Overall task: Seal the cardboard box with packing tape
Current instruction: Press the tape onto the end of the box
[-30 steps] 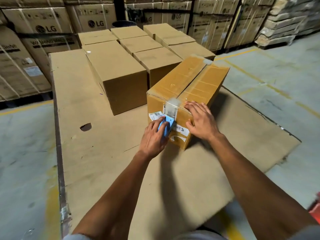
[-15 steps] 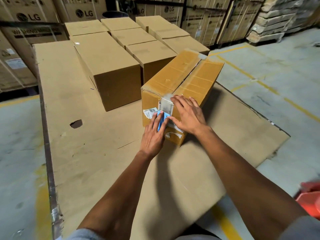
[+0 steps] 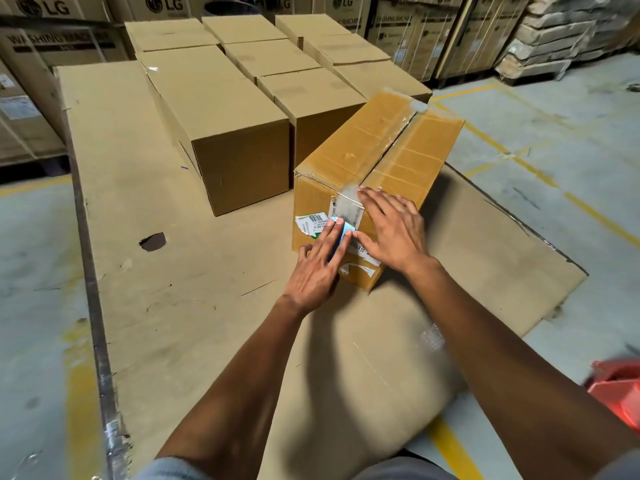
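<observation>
A yellowish cardboard box (image 3: 374, 150) lies on a cardboard sheet, its top flaps closed along a centre seam with clear tape (image 3: 349, 207) running down over the near end face. My left hand (image 3: 320, 265) presses a small blue toothed tape cutter (image 3: 344, 233) against that end face, just below the tape. My right hand (image 3: 391, 230) lies flat with spread fingers on the near top edge and end face, its fingertips touching the tape. White labels are stuck on the end face beside and under the hands.
Several plain brown boxes (image 3: 221, 109) stand in rows behind and left of the taped box. A cardboard sheet (image 3: 173, 306) covers the floor, with a hole (image 3: 152, 241) at the left. Stacked LG cartons (image 3: 433, 26) line the back. A red object (image 3: 620, 389) sits at the lower right.
My left hand and the blue cutter have slid down the end face, leaving tape laid over the edge. My right hand moved left onto the tape. The view has shifted closer.
</observation>
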A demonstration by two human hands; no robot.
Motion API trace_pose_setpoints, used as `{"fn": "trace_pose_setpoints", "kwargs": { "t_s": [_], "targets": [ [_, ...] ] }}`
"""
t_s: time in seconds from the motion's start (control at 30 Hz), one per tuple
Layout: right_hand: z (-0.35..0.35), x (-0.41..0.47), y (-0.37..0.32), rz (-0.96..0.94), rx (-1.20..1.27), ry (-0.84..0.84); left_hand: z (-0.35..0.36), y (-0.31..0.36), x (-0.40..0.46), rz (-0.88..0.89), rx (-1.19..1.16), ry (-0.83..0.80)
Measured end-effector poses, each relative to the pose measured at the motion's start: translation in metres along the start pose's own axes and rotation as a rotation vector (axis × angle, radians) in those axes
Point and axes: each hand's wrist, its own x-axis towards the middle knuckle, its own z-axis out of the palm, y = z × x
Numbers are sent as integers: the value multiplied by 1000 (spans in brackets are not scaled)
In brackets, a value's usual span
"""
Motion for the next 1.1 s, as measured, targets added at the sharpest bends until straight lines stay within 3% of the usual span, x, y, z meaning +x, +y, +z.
{"fn": "trace_pose_setpoints", "kwargs": {
  "t_s": [1.1],
  "targets": [
    [-8,-1,-19,129,82,-4,-5,3,1,-74,137,-71]
  ]
}}
